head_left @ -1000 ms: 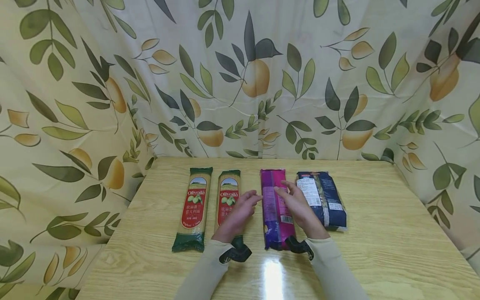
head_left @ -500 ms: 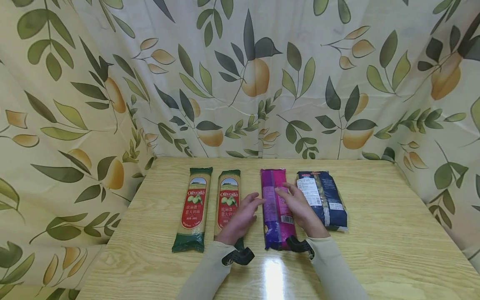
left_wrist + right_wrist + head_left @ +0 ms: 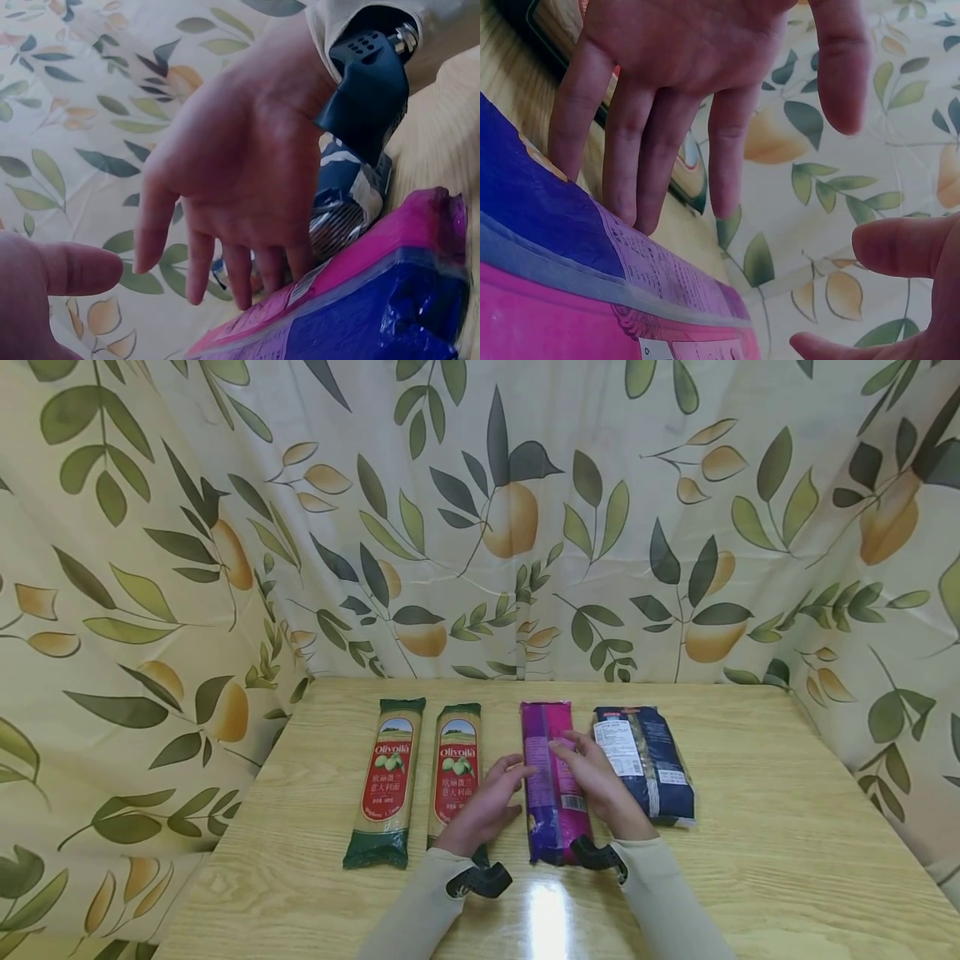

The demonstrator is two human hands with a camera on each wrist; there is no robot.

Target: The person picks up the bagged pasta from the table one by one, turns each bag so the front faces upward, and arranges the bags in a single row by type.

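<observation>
A long pink and purple packet (image 3: 547,793) lies flat on the table between my two hands. My left hand (image 3: 483,810) is at its left side, partly over the second spaghetti pack (image 3: 456,760). In the right wrist view, the left hand's (image 3: 682,97) fingers point down along the packet's edge, thumb apart. My right hand (image 3: 603,789) is at the packet's right side, thumb over its top. The left wrist view has the right hand's (image 3: 240,165) fingers extended down beside the packet (image 3: 360,300). Whether the fingertips touch it I cannot tell.
Another green-ended spaghetti pack (image 3: 384,785) lies farthest left. To the right, behind my right hand, is a navy packet (image 3: 663,760) with a white label. The wooden table (image 3: 787,860) ends at a leaf-and-fruit patterned curtain (image 3: 465,527).
My left hand has moved right, closer to the left edge of the pink and purple packet. My right hand has barely shifted, and the packets lie where they were.
</observation>
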